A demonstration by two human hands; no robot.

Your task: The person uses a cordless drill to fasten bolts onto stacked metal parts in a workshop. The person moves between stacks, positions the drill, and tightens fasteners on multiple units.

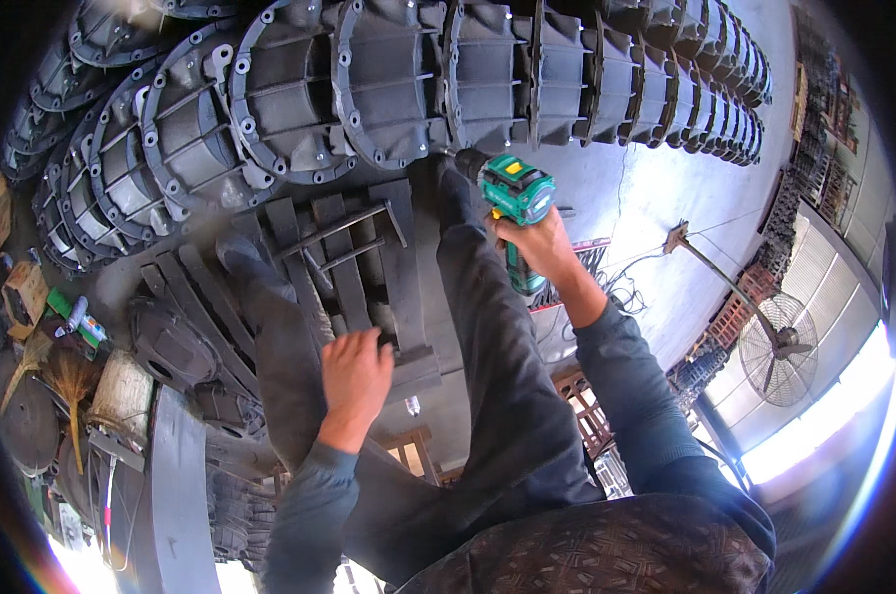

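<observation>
My right hand (pixel 539 241) grips a green cordless drill (pixel 517 190) by its handle. The drill's dark nose points left, close to the lower rim of a dark metal housing (pixel 386 89); whether its tip touches metal I cannot tell. That housing belongs to a long row of similar round, flanged castings lying on their sides across the top of the view. Over my left leg hovers my left hand (pixel 357 384), its back showing and its fingers loosely bent and slightly apart, with nothing seen in it. The palm is hidden.
Between my legs lie dark planks (pixel 344 252) with a metal bar frame (pixel 354 238) on them. At right stand a caged fan (pixel 777 349), cables (pixel 616 287) and a reddish crate (pixel 754 292). Brooms (pixel 70 381) and a pale drum (pixel 121 396) are at left.
</observation>
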